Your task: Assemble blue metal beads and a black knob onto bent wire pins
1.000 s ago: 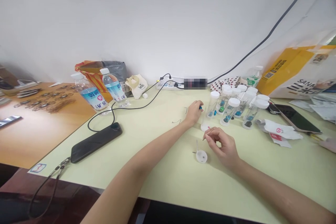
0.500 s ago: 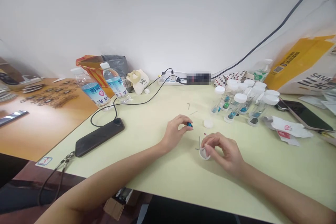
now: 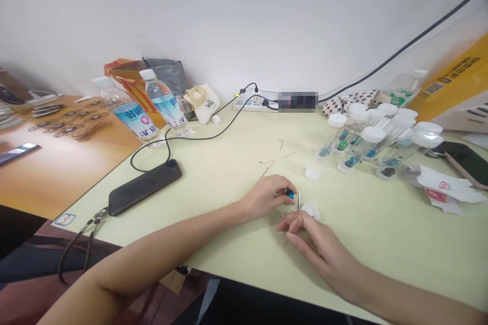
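My left hand [image 3: 269, 195] pinches a small shiny blue bead-like piece [image 3: 290, 194] between thumb and fingertips. Close by on the right, my right hand [image 3: 320, 246] has its thumb and fingers pressed together low over the table; a thin dark sliver shows below its fingertips, too small to name. Just beyond the right fingers lies a small white round cap or dish [image 3: 310, 210], partly covered by them. A slim metal rod [image 3: 298, 202] stands up beside it. Another white cap [image 3: 312, 172] rests farther back. Thin bent metal pieces [image 3: 281, 144] lie behind the left hand.
Several clear tubes with white lids [image 3: 372, 135] and blue or green contents stand at right. A black phone-like device [image 3: 145, 188] with a strap lies left, by a looping cable and two water bottles [image 3: 168, 104]. A power strip [image 3: 255, 102] sits against the wall.
My left hand has moved right with the blue piece. My right hand has shifted left and nearer me, off the white cap or dish. The view has turned slightly.
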The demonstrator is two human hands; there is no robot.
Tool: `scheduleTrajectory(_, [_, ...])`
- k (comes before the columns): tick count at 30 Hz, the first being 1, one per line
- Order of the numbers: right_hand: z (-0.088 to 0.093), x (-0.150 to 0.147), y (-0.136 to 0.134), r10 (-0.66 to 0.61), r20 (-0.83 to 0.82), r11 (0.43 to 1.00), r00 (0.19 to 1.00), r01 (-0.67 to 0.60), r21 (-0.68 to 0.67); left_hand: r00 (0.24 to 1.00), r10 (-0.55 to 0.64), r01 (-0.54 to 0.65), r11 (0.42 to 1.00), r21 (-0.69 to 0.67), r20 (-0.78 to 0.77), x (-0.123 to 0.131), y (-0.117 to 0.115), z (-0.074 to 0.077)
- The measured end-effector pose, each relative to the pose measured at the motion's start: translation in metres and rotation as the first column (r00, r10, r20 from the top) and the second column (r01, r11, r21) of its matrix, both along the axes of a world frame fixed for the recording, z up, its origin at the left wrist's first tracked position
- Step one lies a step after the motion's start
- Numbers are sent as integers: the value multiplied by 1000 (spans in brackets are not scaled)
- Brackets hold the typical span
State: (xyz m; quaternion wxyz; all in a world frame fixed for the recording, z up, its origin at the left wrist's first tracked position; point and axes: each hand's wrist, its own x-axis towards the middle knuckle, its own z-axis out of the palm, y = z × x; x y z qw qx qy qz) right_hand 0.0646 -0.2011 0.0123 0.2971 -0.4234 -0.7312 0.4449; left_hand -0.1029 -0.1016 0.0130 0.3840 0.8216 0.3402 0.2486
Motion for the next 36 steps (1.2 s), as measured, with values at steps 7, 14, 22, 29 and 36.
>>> scheduleTrajectory(7, [-7, 8, 9, -154, -14, 988, 988, 154, -18, 998, -15, 16, 1000, 13, -67, -1, 1, -2])
scheduleTrajectory(14, [-4, 11, 12, -196, 75, 980, 978, 199, -31, 994, 20, -20, 1000, 9, -105, -3, 0, 7])
scheduleTrajectory(22, [-4, 15, 17, -247, -29, 968, 968, 248, 40, 988, -26, 15, 997, -72, -155, -7, 3, 14])
scheduleTrajectory(29, [-5, 20, 21, -316, -176, 887, 932, 356, 295, 987, -109, 103, 993, -57, -121, -4, -6, 9])
scheduleTrajectory(36, [-4, 21, 25, -201, -81, 888, 976, 217, 405, 978, -188, 181, 980, -79, -86, 1, -17, 0])
